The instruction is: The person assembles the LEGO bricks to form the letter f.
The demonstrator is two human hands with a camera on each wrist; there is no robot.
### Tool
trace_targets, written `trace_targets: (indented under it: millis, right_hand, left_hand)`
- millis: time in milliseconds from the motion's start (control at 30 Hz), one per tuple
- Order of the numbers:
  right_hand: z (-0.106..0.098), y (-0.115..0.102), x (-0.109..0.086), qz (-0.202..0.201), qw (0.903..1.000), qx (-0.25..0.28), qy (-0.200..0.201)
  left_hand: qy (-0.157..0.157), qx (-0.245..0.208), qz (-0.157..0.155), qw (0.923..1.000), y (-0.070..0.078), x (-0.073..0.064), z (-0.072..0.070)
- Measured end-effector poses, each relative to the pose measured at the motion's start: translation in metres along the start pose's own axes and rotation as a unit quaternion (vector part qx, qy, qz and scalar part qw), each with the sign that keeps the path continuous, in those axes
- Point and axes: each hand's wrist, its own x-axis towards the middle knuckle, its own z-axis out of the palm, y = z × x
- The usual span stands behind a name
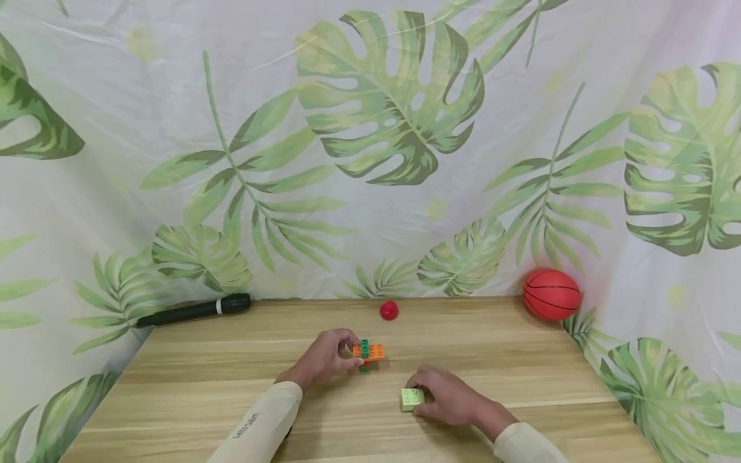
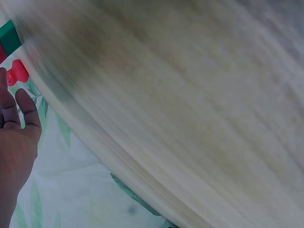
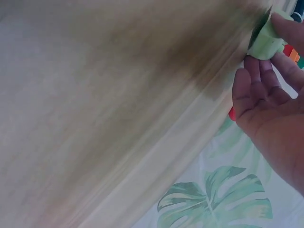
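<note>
In the head view my left hand (image 1: 329, 355) pinches the left end of a toy building brick assembly (image 1: 376, 351). Orange studded bricks lie across its top with a green one between them, and red and green show beneath. Lower and to the right, my right hand (image 1: 448, 395) grips a pale green toy building brick (image 1: 411, 399) from its right side, studs facing up. The right wrist view shows thumb and fingers around that pale green brick (image 3: 266, 45). At the left wrist view's edge, green and red bricks (image 2: 9, 38) appear beyond the left hand (image 2: 19, 137).
A small red domed object (image 1: 389, 310) sits at the wooden table's (image 1: 492, 347) back edge. A red ball with black lines (image 1: 551, 294) stands at the back right corner. At the back left lies a black rod with a white band (image 1: 193, 310). Leaf-printed cloth (image 1: 370, 212) hangs behind.
</note>
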Motion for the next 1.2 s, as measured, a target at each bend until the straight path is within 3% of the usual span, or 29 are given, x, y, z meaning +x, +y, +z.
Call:
trace_targets:
  millis: [333,667,933,1200]
  right_hand:
    - [-0.011,-0.007,0.021,-0.003,0.9958,0.025,0.088]
    - [-0.017,-0.026,0.053,-0.026,0.9821,0.004,0.186]
    - [-0.018,-0.040,0.079,-0.058,0.9794,0.001,0.193]
    - [-0.014,-0.043,0.087,-0.066,0.9813,-0.001,0.181]
  left_hand:
    - [-0.003,0.001,0.005,1.0000,0.000,0.001,0.000]
    - [-0.004,-0.002,0.004,1.0000,-0.001,0.001,-0.001]
    - [-0.002,0.001,0.018,0.9998,-0.002,0.001,0.000]
    - [-0.001,-0.003,0.022,0.9998,-0.002,0.000,0.000]
